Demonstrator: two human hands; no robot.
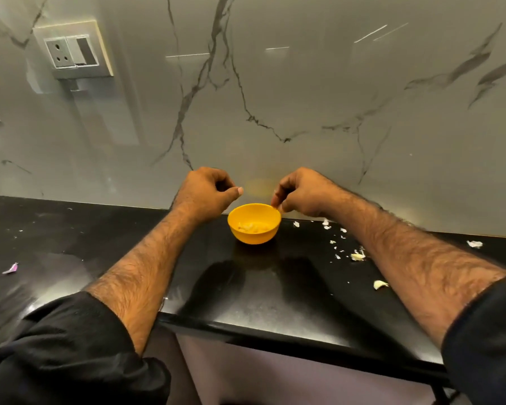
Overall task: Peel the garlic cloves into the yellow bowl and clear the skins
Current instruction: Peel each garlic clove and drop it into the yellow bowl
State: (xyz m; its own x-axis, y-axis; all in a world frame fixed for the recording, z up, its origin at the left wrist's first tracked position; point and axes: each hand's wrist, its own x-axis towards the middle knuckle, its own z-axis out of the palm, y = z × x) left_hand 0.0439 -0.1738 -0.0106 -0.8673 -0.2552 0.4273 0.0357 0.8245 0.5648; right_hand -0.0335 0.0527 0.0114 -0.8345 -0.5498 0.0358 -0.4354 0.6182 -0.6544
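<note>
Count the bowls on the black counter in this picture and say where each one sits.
1. The yellow bowl sits on the black counter near the marble wall, between the two hands. No other bowl shows.

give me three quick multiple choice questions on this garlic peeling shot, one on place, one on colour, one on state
1. Where do most garlic skins lie?
A. left of the bowl
B. right of the bowl
C. on the wall

2. What colour is the countertop?
A. white
B. black
C. green

3. What does the yellow bowl hold?
A. nothing
B. water
C. pale peeled cloves

Answers:
1 B, the white scraps are scattered by the right forearm.
2 B, its glossy surface is black.
3 C, pale pieces lie at its bottom, under both hands.
</note>
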